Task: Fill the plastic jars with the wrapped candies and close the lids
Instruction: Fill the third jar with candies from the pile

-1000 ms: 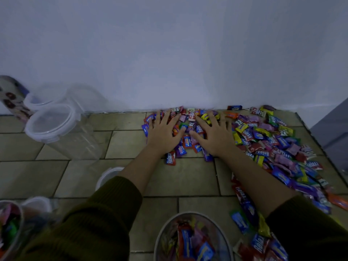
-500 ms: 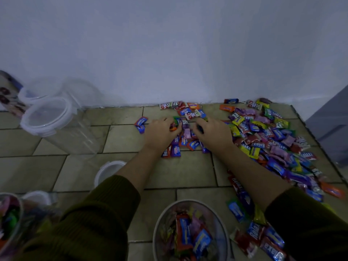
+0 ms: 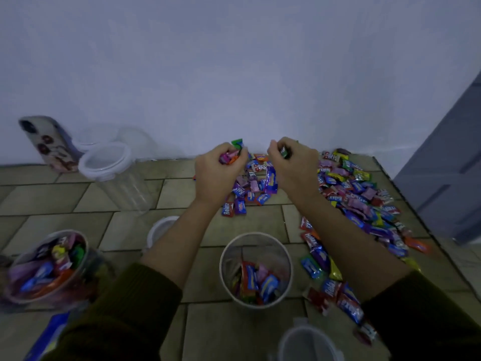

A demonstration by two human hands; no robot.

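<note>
In the head view, the person is kneeling or sitting over a tiled floor (image 3: 65, 199) and is scooping up sweets. The left hand (image 3: 218, 173) is gripping a bunch of wrapped candies (image 3: 230, 156), with pink, orange and green wrappers poking out above its curled fingers. The right hand (image 3: 291, 165) is closing in a fist round at least one green-wrapped piece; how many more it is holding cannot be told. Both hands are hovering above a small scatter of candies (image 3: 253, 186) lying between them, while the main candy heap (image 3: 359, 194) is spreading out to the right of the right hand. The open jar (image 3: 256, 234), only partly filled, is standing between the forearms, nearer the body than both hands. The step in hand seems to be the filling one. The next move is probably calling for both fists to be drawn back over that jar's mouth and opened there, low enough that no wrappers are spilling past the rim. A loose lid (image 3: 161, 227) is lying just beside the left forearm for closing later.
</note>
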